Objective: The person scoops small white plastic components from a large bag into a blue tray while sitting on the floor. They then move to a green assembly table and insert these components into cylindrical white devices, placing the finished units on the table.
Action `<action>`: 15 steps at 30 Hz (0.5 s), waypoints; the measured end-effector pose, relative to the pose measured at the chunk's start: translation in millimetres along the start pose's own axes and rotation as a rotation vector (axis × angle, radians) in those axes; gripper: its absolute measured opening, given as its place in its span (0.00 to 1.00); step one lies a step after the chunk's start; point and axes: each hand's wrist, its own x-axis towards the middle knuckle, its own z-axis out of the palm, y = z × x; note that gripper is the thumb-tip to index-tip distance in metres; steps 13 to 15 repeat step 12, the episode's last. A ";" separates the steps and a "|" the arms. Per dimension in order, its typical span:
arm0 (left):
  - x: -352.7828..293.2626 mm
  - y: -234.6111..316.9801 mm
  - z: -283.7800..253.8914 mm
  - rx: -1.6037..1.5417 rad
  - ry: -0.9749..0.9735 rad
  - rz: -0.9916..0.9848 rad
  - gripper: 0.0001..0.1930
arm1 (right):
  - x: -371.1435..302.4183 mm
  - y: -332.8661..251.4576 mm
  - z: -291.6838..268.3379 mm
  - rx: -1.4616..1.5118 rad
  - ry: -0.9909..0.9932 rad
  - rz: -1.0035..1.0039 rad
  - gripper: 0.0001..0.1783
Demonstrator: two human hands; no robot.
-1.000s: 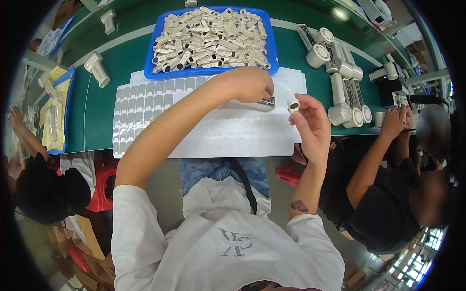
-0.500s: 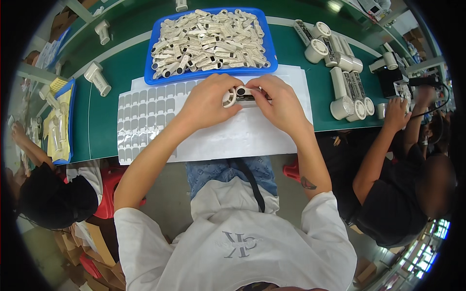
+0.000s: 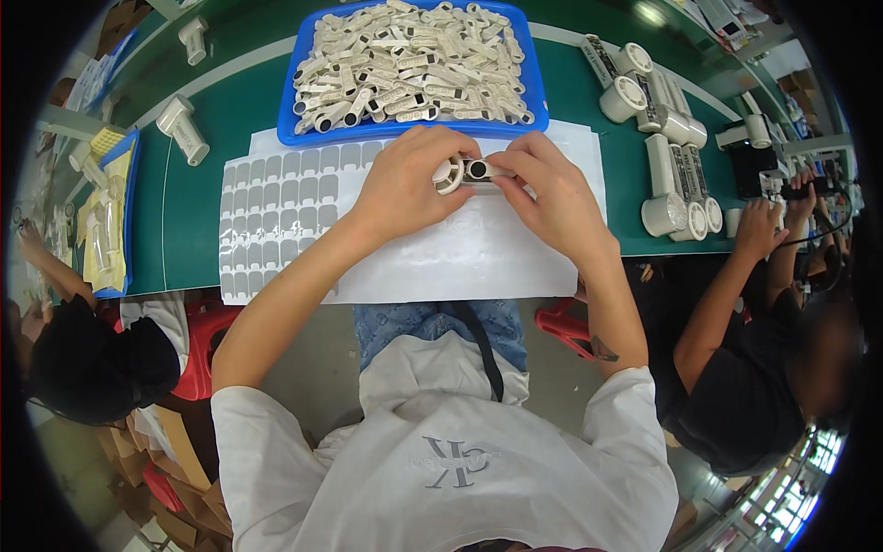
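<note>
My left hand [image 3: 400, 184] is closed round a white device, whose round spoked end [image 3: 448, 175] shows beside the fingertips. The palm hides most of the rest of it. Fingers and thumb of my right hand [image 3: 563, 198] pinch a slim white part with a black round spot [image 3: 478, 169] at its end, against the device's body. How far the two pieces fit together I cannot tell. Both hands are above a white sheet [image 3: 460, 262], just in front of a blue tray [image 3: 541, 101] heaped with similar slim white parts [image 3: 414, 64].
Rows of grey stickers [image 3: 276, 210] cover the sheet's left side. Several white devices [image 3: 662, 212] lie at right on the green table [image 3: 216, 239], and another device [image 3: 182, 133] at left. A co-worker's hands [image 3: 762, 225] are at the right; another person sits at left.
The whole view has shifted a little, with the tray farther up and right. The black-spotted end now sits slightly farther from the round end, and less of the dark strip below it shows.
</note>
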 end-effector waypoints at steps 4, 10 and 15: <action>2.7 -2.4 -0.2 0.008 -0.027 -0.010 0.17 | 1.3 0.3 0.5 -0.023 -0.007 0.002 0.08; 3.5 -12.4 0.0 0.016 -0.081 0.047 0.17 | -5.2 -3.5 7.4 -0.247 -0.031 0.016 0.10; 6.0 -9.6 -6.1 0.009 -0.127 0.033 0.18 | -2.4 -2.7 7.0 -0.275 -0.053 0.025 0.11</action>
